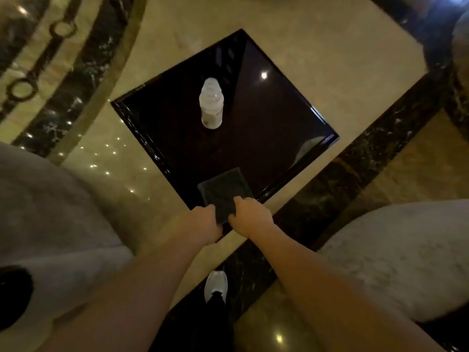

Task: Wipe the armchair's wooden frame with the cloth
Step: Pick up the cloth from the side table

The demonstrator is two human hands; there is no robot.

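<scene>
A dark grey folded cloth lies flat on the near corner of a glossy dark square side table. My left hand grips the cloth's near left edge. My right hand pinches its near right edge. A pale upholstered armchair stands at the left, with a dark piece of its frame showing at the lower left. A second pale armchair is at the right.
A white plastic bottle stands upright near the middle of the table. The floor is polished beige marble with dark inlaid bands. My white shoe is on the floor below the table corner.
</scene>
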